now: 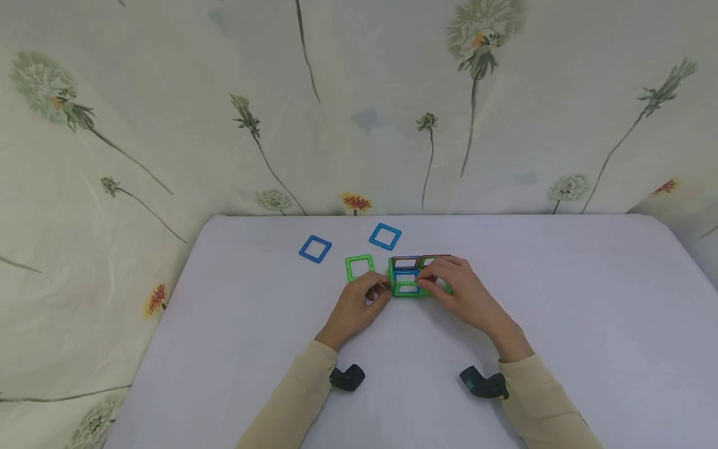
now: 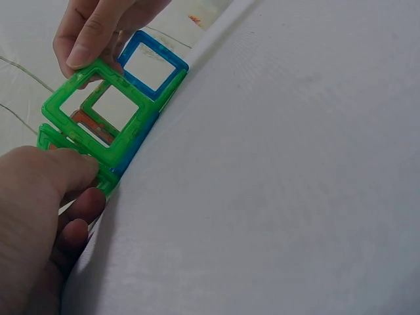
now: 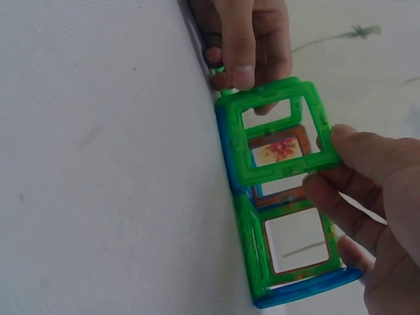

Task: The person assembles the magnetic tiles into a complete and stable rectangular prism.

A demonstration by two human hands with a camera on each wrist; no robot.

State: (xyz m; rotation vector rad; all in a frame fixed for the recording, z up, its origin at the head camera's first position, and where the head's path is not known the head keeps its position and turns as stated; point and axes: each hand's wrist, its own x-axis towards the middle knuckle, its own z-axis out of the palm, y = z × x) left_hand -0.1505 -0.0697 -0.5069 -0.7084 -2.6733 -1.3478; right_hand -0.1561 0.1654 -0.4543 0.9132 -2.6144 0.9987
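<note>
A small structure of joined square frames (image 1: 405, 272) in green, blue and reddish brown sits on the counter between the hands. The right hand (image 1: 462, 293) pinches a green front square (image 3: 289, 169) between thumb and fingers; the left hand (image 1: 359, 302) pinches the green left end (image 1: 391, 271). Beyond the left hand lies a loose green square (image 1: 359, 257), then two blue ones (one darker (image 1: 321, 239), one lighter (image 1: 390, 228)) on the white-covered counter (image 1: 561, 280). A dandelion-patterned backdrop (image 1: 364, 156) rises behind.
</note>
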